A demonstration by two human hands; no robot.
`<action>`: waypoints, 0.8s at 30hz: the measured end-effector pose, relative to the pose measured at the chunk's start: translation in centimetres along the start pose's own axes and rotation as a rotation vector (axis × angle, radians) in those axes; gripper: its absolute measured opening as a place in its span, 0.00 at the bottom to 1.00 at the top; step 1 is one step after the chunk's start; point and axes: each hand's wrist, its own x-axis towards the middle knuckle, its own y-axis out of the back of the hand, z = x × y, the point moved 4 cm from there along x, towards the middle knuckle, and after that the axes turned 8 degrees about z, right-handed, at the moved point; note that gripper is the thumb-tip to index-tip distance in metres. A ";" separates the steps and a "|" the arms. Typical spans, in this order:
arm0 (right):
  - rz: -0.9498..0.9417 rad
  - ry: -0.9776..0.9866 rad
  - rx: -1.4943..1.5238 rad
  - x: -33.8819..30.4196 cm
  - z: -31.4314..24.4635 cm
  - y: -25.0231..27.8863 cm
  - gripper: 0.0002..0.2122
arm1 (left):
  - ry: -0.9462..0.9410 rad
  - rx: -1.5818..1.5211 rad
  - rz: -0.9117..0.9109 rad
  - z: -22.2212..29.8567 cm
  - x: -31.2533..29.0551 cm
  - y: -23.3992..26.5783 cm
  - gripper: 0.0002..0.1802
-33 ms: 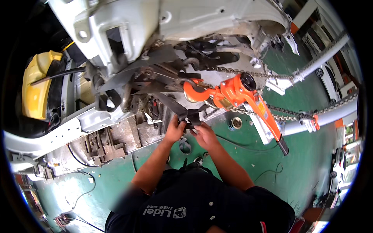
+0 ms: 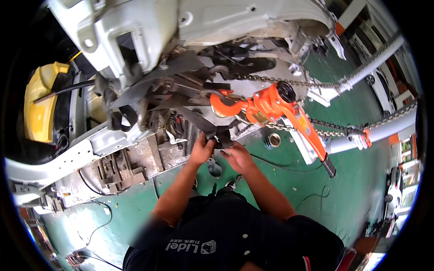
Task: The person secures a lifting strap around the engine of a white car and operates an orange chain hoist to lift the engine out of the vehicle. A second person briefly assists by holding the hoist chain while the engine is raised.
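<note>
A dark, flat strap (image 2: 194,119) runs down from the metal clamp (image 2: 183,88) under the car body to my hands. My left hand (image 2: 201,151) pinches its loose, folded end on one side. Opposite it, my right hand (image 2: 238,158) grips the same end with thumb and fingers. Just beyond my right hand hangs an orange lever chain hoist (image 2: 273,105), its handle slanting down to the right. The hoist's orange hook (image 2: 224,106) meets the clamp. What the strap's far end is fastened to is hidden among dark metal parts.
A pale car body (image 2: 253,20) spans the far side. Chains (image 2: 312,84) stretch right to a grey post (image 2: 375,139). Heavy steel fixtures (image 2: 118,172) lie on the platform at left. A can (image 2: 273,140) and a hose (image 2: 289,169) are on the green floor.
The whole view has shifted slightly, so the car and hoist appear a little further left and up. Both hands keep their hold on the strap.
</note>
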 end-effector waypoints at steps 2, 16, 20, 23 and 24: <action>-0.138 -0.042 -0.109 -1.5 -1.1 0.5 0.13 | -0.107 0.035 -0.099 -0.4 0.5 0.6 0.21; -0.179 -0.242 -0.305 -3.4 -2.6 0.7 0.13 | -0.188 0.882 -0.275 -0.6 3.5 3.5 0.27; -0.160 -0.200 -0.574 -5.4 -4.1 1.3 0.14 | -0.177 1.102 0.019 -3.4 6.1 3.6 0.16; -0.134 -0.035 -0.814 -7.3 -4.8 1.0 0.15 | -0.157 1.053 0.234 -4.4 8.4 3.7 0.19; -0.129 0.008 -0.814 -8.0 -4.8 0.7 0.16 | -0.142 1.066 0.188 -4.5 9.5 3.8 0.22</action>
